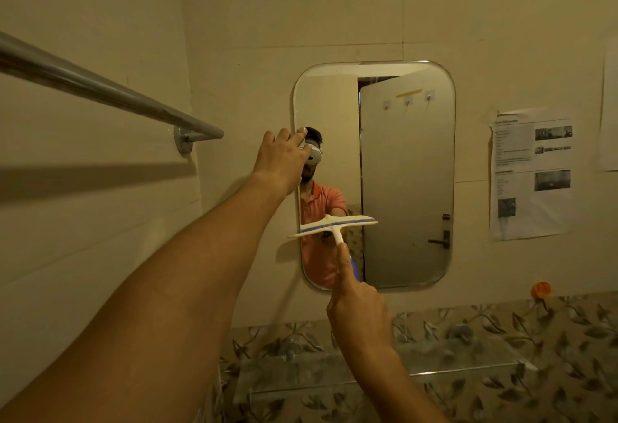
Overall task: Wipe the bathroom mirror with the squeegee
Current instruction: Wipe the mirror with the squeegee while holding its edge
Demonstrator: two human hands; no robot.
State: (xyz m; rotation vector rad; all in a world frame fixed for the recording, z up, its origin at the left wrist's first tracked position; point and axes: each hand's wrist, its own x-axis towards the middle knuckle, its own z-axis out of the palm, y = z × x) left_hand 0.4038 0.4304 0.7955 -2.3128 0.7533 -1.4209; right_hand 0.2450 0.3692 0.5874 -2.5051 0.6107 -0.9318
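Dim, yellow-tinted light; the towel bar (100, 88) casts a broad, soft shadow on the wall below it. Wide-angle bending at edges; printed sheet (531, 172) illegible.

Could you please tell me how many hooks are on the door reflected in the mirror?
3, in a row near the top of the door: left hook, middle hook, right hook. The mirror shows only part of the room; others may be hidden.

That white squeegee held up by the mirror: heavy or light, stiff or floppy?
Probably light: the right hand holds the squeegee by its thin handle alone, forefinger laid along it. Likely stiff: the wide head runs straight, neither tip sagging, though one overhangs the mirror edge. Its smooth plastic might slip in wet fingers.
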